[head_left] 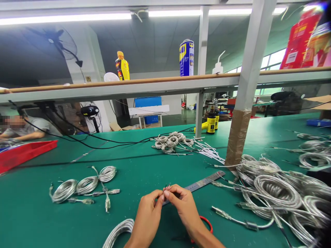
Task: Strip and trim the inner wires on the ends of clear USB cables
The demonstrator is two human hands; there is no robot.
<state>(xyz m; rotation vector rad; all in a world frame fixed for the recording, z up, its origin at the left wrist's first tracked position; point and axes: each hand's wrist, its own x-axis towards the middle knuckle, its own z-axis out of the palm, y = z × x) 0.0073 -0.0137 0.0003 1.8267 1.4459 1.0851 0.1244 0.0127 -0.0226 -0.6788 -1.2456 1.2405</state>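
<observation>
The left hand (148,215) and right hand (184,206) are angling inward and meeting above the green tabletop (31,213), each grip closing in a fingertip pinch on thin wire ends (167,188), just beside a steel ruler (200,182).

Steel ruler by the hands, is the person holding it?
No: the left hand and right hand pinch thin wire ends, while the steel ruler lies on the green mat.

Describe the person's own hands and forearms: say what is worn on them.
The left hand and right hand are bare, with no gloves, rings or tape showing. The right forearm shows no sleeve or watch in view.
</observation>
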